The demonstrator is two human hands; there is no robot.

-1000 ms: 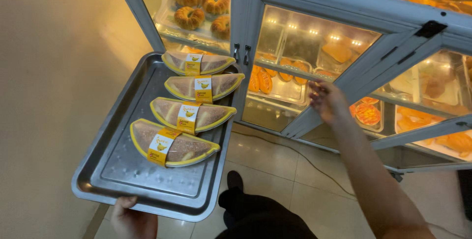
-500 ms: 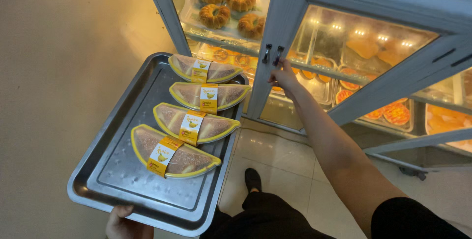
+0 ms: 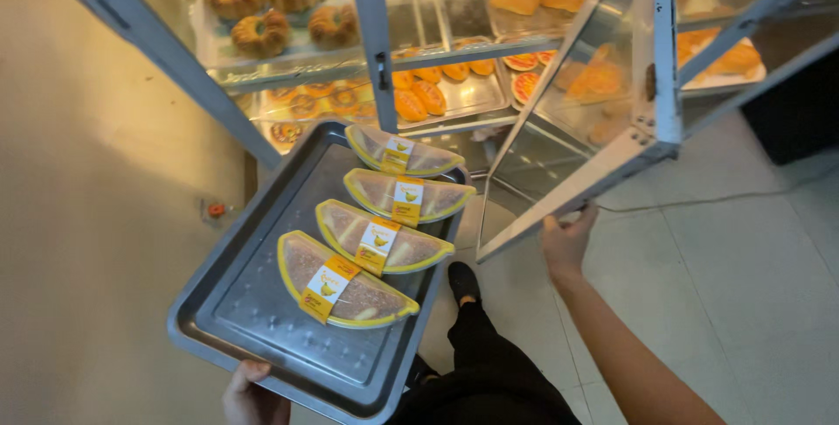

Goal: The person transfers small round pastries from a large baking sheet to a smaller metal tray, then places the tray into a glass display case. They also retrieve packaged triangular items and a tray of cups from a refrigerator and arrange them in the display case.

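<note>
Fingers of my left hand (image 3: pixel 252 394) curl up over the near edge of the metal tray (image 3: pixel 253 303), gripping it from below, thumb on the rim. Four half-moon pastries (image 3: pixel 376 237) in yellow-rimmed clear packs lie in a row on the tray, running from near me toward the display case (image 3: pixel 376 49). My right hand (image 3: pixel 566 240) is to the right of the tray, fingers closed round the lower edge of the glass door (image 3: pixel 603 119), which stands swung open. Ring cakes (image 3: pixel 275 10) sit on the case's upper shelf beyond the tray.
</note>
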